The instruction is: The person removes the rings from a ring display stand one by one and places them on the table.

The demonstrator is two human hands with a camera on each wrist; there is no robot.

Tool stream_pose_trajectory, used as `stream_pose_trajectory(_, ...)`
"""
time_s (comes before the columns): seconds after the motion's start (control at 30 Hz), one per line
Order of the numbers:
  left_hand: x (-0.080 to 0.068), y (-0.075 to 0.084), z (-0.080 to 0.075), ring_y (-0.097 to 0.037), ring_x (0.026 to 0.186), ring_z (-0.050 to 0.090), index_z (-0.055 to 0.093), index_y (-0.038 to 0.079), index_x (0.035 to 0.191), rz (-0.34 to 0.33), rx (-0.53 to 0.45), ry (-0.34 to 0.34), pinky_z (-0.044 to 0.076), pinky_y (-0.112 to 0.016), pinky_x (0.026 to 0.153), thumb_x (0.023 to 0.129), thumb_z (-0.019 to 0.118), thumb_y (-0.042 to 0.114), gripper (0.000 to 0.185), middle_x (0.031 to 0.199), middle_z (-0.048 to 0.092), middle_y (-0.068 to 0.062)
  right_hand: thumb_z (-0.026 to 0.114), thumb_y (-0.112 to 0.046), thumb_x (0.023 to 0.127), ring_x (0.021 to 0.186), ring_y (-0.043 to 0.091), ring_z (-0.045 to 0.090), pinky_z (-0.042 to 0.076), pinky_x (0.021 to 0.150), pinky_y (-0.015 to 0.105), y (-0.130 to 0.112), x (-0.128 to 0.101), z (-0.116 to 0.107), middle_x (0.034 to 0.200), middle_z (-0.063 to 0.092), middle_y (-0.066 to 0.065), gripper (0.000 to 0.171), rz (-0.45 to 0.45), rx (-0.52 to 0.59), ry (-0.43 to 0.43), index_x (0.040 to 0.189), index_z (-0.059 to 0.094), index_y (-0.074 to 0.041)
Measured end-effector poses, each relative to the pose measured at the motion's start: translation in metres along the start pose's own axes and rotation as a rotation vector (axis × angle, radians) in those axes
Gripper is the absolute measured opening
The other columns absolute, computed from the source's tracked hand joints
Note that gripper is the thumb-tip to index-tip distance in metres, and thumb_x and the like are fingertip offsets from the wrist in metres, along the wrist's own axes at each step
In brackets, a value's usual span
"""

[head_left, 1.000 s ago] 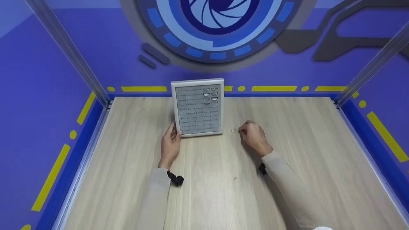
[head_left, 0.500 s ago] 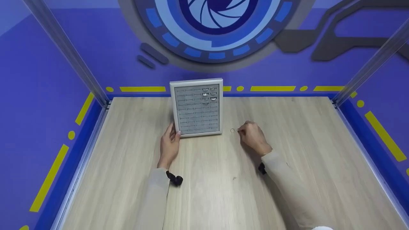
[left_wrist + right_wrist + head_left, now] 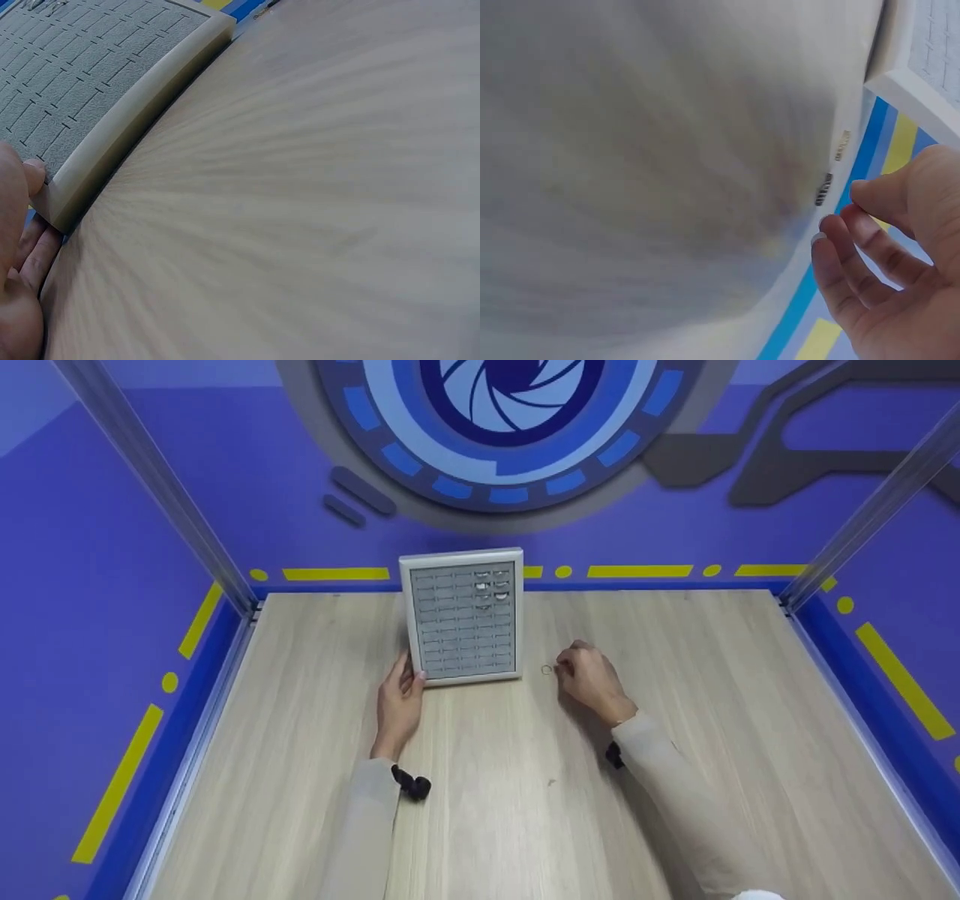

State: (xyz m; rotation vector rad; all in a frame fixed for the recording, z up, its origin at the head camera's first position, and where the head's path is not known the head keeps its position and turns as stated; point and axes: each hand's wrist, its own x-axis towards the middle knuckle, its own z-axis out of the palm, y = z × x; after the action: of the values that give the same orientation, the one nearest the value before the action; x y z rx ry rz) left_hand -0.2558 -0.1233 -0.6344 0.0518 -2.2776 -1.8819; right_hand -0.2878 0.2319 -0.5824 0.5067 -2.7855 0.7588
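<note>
Grey ring display tray (image 3: 465,619) with a pale frame and rows of slots, tilted up on the wooden table (image 3: 480,825), near the back edge, left of centre. A few silvery rings (image 3: 491,585) seated in the upper right slots; slots below bare grey. Left hand (image 3: 399,701) against the tray's near left corner, thumb on the frame face and fingers behind the corner, gripping it; same hold seen in the left wrist view, thumb tip (image 3: 34,171) pressed on the frame edge of the tray (image 3: 97,82), fingers curled under the corner. Small thin ring (image 3: 547,670) lying flat on the table just right of the tray's near right corner, apart from the frame. Right hand (image 3: 589,679) resting on the table just beside that ring, fingertips bunched toward it; impossible to tell from the head view whether touching or pinching. In the right wrist view, fingers (image 3: 847,277) loosely curled, slightly apart, nothing visibly held between them, tray corner (image 3: 922,52) at upper right. Light sleeves on both forearms, a black strap at each wrist.
</note>
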Motion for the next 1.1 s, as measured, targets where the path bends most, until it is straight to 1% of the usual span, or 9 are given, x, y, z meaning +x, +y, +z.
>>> stream_pose_trajectory(0.13, -0.001, -0.001, 0.002, -0.033, 0.147, 0.054, 0.038, 0.005, 0.165, -0.005, -0.008, 0.000, 0.048, -0.040, 0.124, 0.109, 0.062, 0.010, 0.062, 0.162, 0.051, -0.018, 0.067, 0.002, 0.096, 0.088, 0.032, 0.074, 0.068, 0.075, 0.045, -0.008, 0.006, -0.007, 0.100, 0.073, 0.018, 0.015, 0.006, 0.021, 0.021, 0.103, 0.080, 0.006)
stream_pose_trajectory(0.33, 0.000, -0.001, 0.006, -0.034, 0.145, 0.055, 0.037, 0.006, 0.166, -0.004, -0.016, -0.009, 0.049, -0.041, 0.124, 0.108, 0.062, 0.009, 0.062, 0.162, 0.051, -0.019, 0.068, -0.001, 0.099, 0.093, 0.031, 0.076, 0.069, 0.077, 0.044, -0.025, 0.019, -0.023, 0.106, 0.073, 0.016, 0.016, 0.011, 0.064, 0.056, 0.110, 0.079, 0.004)
stream_pose_trajectory(0.47, 0.001, 0.001, 0.007, -0.035, 0.146, 0.054, 0.036, 0.003, 0.165, 0.021, -0.006, -0.020, 0.049, -0.041, 0.124, 0.109, 0.062, 0.009, 0.062, 0.162, 0.050, -0.020, 0.070, -0.002, 0.100, 0.092, 0.030, 0.076, 0.069, 0.077, 0.043, -0.038, 0.032, -0.032, 0.105, 0.075, 0.014, 0.015, -0.024, 0.091, 0.113, 0.110, 0.079, 0.003)
stream_pose_trajectory(0.6, 0.002, 0.001, 0.006, -0.034, 0.146, 0.055, 0.037, 0.002, 0.165, 0.017, -0.001, -0.011, 0.049, -0.040, 0.123, 0.109, 0.061, 0.009, 0.061, 0.160, 0.052, -0.021, 0.070, -0.001, 0.100, 0.090, 0.029, 0.077, 0.069, 0.076, 0.041, -0.053, 0.047, -0.036, 0.103, 0.077, 0.015, 0.013, -0.093, 0.111, 0.162, 0.109, 0.080, 0.002)
stream_pose_trajectory(0.87, 0.001, 0.002, 0.000, -0.032, 0.146, 0.055, 0.037, 0.004, 0.165, -0.019, 0.018, -0.005, 0.048, -0.040, 0.124, 0.110, 0.061, 0.014, 0.062, 0.161, 0.052, -0.018, 0.070, 0.006, 0.096, 0.092, 0.028, 0.074, 0.067, 0.075, 0.035, -0.083, 0.074, -0.032, 0.104, 0.072, 0.016, 0.014, -0.190, 0.154, 0.244, 0.107, 0.079, 0.005)
stream_pose_trajectory(1.0, -0.001, 0.002, -0.001, -0.033, 0.146, 0.054, 0.035, 0.005, 0.166, -0.025, 0.025, -0.007, 0.048, -0.040, 0.124, 0.110, 0.060, 0.014, 0.062, 0.162, 0.051, -0.018, 0.069, 0.008, 0.096, 0.089, 0.028, 0.072, 0.066, 0.071, 0.035, -0.091, 0.082, -0.024, 0.104, 0.071, 0.019, 0.011, -0.261, 0.155, 0.283, 0.103, 0.077, 0.007)
stream_pose_trajectory(1.1, -0.001, 0.002, 0.000, -0.033, 0.146, 0.054, 0.035, 0.005, 0.166, -0.028, 0.029, -0.009, 0.048, -0.040, 0.124, 0.110, 0.060, 0.015, 0.062, 0.163, 0.050, -0.017, 0.069, 0.007, 0.097, 0.087, 0.028, 0.070, 0.065, 0.071, 0.037, -0.094, 0.086, -0.019, 0.105, 0.069, 0.019, 0.008, -0.286, 0.135, 0.300, 0.103, 0.076, 0.007)
